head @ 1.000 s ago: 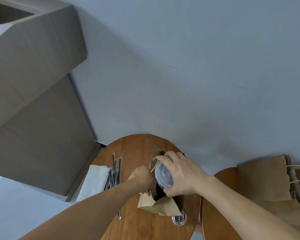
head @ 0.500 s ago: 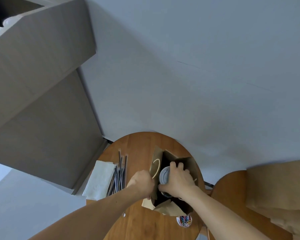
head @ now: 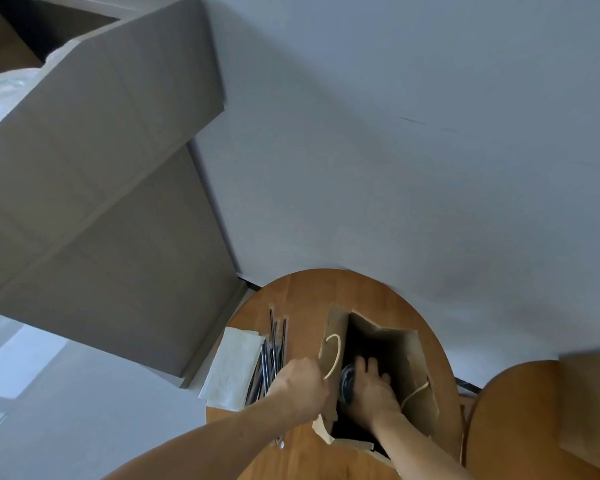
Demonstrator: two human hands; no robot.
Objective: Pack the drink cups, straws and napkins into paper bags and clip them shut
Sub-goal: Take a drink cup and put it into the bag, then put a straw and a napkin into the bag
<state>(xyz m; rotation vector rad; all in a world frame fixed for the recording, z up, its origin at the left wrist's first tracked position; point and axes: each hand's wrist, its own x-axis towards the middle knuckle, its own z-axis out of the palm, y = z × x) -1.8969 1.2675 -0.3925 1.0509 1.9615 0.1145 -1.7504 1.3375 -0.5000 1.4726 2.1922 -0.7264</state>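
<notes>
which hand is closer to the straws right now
Left. The left hand is right beside the straws, gripping the near edge of the paper bag. The right hand is farther off, down inside the bag on the drink cup.

Tight bag (head: 417,362) walls hem right hand (head: 371,393), cup (head: 346,382).
</notes>
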